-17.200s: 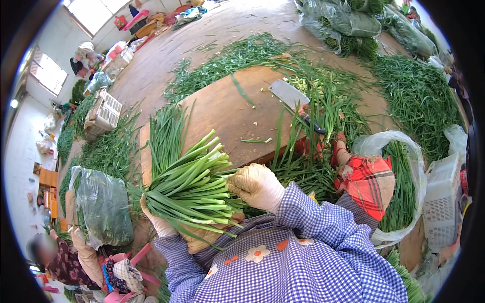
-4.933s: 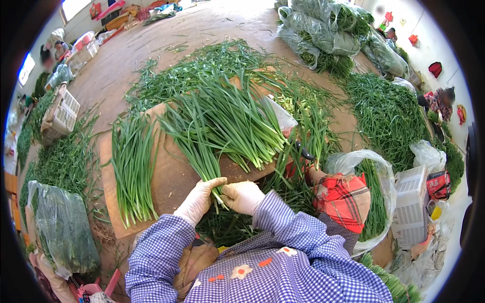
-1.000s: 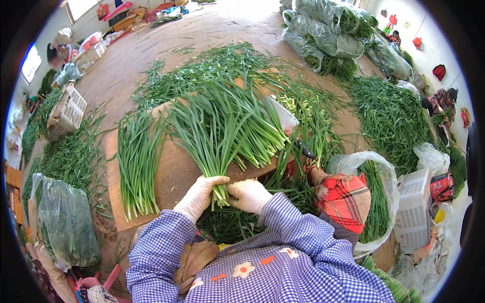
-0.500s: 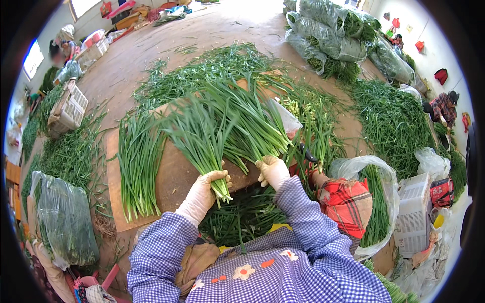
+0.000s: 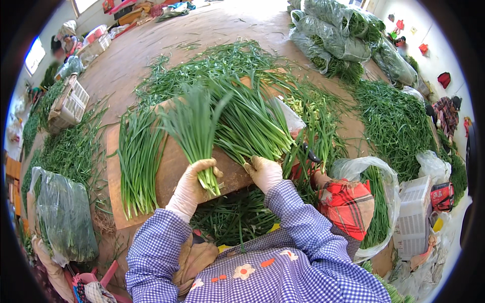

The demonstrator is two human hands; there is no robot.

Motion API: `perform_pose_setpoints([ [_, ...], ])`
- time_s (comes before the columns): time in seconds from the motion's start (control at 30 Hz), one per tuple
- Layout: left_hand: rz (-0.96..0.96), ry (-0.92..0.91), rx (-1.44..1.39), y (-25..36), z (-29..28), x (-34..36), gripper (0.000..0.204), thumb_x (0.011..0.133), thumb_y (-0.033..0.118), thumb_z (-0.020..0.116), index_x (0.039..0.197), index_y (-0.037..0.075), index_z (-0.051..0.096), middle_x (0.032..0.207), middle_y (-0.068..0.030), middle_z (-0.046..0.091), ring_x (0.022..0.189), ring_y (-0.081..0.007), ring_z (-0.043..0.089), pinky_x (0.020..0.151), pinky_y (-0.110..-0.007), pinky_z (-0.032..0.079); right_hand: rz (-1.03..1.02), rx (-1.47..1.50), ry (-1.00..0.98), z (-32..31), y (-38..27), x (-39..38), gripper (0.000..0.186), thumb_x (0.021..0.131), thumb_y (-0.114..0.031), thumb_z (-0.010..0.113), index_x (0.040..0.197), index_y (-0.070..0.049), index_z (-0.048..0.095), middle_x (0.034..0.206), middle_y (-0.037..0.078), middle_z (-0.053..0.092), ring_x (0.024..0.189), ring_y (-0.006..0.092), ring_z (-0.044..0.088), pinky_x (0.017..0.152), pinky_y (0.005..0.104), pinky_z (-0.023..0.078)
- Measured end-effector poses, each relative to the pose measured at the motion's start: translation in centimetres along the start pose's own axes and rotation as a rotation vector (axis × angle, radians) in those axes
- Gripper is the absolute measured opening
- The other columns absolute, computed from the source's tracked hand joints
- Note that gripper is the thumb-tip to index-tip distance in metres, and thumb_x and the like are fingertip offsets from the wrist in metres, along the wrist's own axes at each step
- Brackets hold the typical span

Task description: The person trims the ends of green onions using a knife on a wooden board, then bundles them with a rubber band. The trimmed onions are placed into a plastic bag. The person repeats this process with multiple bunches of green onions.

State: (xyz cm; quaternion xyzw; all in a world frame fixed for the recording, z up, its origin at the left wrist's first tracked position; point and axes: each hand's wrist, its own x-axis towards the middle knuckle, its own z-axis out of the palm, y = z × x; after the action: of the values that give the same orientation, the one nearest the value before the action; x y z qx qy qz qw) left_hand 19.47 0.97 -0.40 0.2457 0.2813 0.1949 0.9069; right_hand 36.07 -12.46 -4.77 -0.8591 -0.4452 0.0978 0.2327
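My left hand (image 5: 191, 186), in a pale glove, is closed round a bunch of garlic chives (image 5: 194, 134). Their white stem ends stick out below the fist and the leaves fan up and away, blurred by motion. My gloved right hand (image 5: 266, 174) pinches stem ends at the near edge of a larger heap of chives (image 5: 252, 121), beside the left hand. Both lie over a brown board (image 5: 172, 182). At the board's left side rests another bunch of chives (image 5: 137, 164), laid out straight. A black handle (image 5: 310, 151) shows right of the heap.
Loose leaves (image 5: 212, 65) cover the floor beyond the board. A clear bag of chives (image 5: 65, 217) stands at left, an open plastic bag (image 5: 389, 202) at right. White crates (image 5: 411, 217) and stacked bagged bundles (image 5: 333, 40) lie farther off. Other people work near the walls.
My left hand has moved a little left, lifting its bunch more upright and away from the heap. My right hand has shifted slightly left and down along the stem ends.
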Motion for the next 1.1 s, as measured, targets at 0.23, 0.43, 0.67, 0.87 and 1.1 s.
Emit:
perform_pose_setpoints([
  [0.23, -0.082, 0.055, -0.042, 0.0, -1.4, 0.5, 0.032, 0.081, 0.006, 0.062, 0.112, 0.001, 0.053, 0.085, -0.0084, 0.062, 0.07, -0.0212, 0.061, 0.07, -0.038, 0.054, 0.105, -0.09, -0.142, 3.1, -0.2, 2.6, 0.019, 0.085, -0.025, 0.061, 0.093, -0.008, 0.063, 0.08, 0.02, 0.065, 0.078, 0.0389, 0.063, 0.071, 0.0447, 0.051],
  [0.43, -0.156, 0.097, 0.069, -2.7, -2.9, 1.1, 0.023, 0.082, 0.015, 0.064, 0.1, 0.002, 0.06, 0.099, -0.0098, 0.066, 0.093, -0.027, 0.065, 0.079, -0.044, 0.056, 0.341, 1.142, -0.21, 2.7, 0.2, 0.1, 0.025, 0.09, -0.005, 0.062, 0.113, 0.003, 0.059, 0.091, 0.01, 0.069, 0.065, 0.0121, 0.061, 0.058, 0.0253, 0.053],
  [0.67, -0.229, -0.05, 0.078, -2.0, -1.8, 1.0, 0.032, 0.082, 0.02, 0.061, 0.108, 0.001, 0.062, 0.107, -0.0126, 0.067, 0.088, -0.0221, 0.066, 0.077, -0.037, 0.057, -0.083, 1.054, -0.344, 2.7, -3.2, -4.6, 0.014, 0.089, -0.003, 0.061, 0.102, 0.001, 0.065, 0.083, 0.005, 0.065, 0.069, 0.0101, 0.061, 0.064, 0.0243, 0.052],
  [0.87, -0.288, 0.172, 0.063, 0.1, -2.0, 1.1, 0.022, 0.082, 0.014, 0.062, 0.099, 0.0, 0.061, 0.089, -0.0098, 0.067, 0.072, -0.0199, 0.064, 0.07, -0.035, 0.055, -0.041, 0.408, -1.399, -4.4, -7.0, -4.3, 0.036, 0.085, -0.03, 0.068, 0.102, 0.002, 0.069, 0.079, 0.009, 0.069, 0.068, 0.0138, 0.065, 0.067, 0.0297, 0.053],
  [1.1, -0.191, -0.085, 0.095, 3.4, -0.7, -1.7, 0.039, 0.082, 0.015, 0.059, 0.115, -0.004, 0.052, 0.095, -0.0111, 0.063, 0.071, -0.0185, 0.062, 0.07, -0.034, 0.055, -0.326, 0.327, -0.247, 3.5, 1.2, 4.9, 0.041, 0.091, -0.029, 0.059, 0.127, -0.011, 0.054, 0.116, 0.013, 0.064, 0.098, 0.0276, 0.065, 0.08, 0.0377, 0.052],
])
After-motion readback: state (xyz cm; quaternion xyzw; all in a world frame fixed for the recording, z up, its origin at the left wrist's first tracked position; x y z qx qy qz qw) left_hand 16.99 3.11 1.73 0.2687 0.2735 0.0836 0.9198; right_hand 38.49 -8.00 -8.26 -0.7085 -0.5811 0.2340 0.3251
